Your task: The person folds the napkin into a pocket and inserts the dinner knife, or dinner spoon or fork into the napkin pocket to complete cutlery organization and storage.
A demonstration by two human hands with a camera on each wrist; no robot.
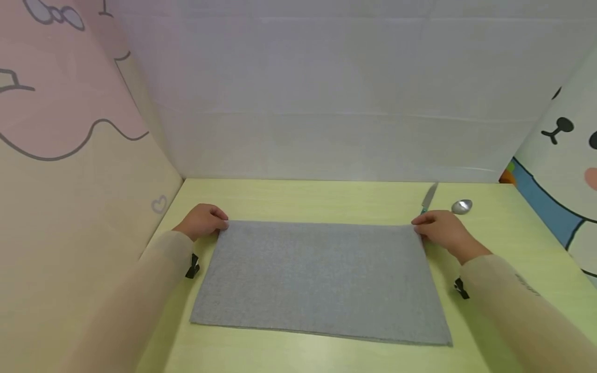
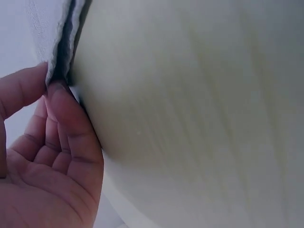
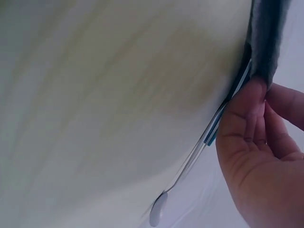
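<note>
A grey cloth lies flat on the pale yellow table, its long sides running left to right. At its far left corner my left hand pinches the edge between thumb and finger. My right hand pinches the far right corner in the same way. Layered edges of the cloth show between thumb and finger in the left wrist view. Just beyond the right hand lie a knife and a spoon, the spoon's handle hidden by the hand in the head view.
The table meets a white back wall. A patterned panel stands along the left, close to the left forearm. Another printed panel with a cartoon face borders the right side.
</note>
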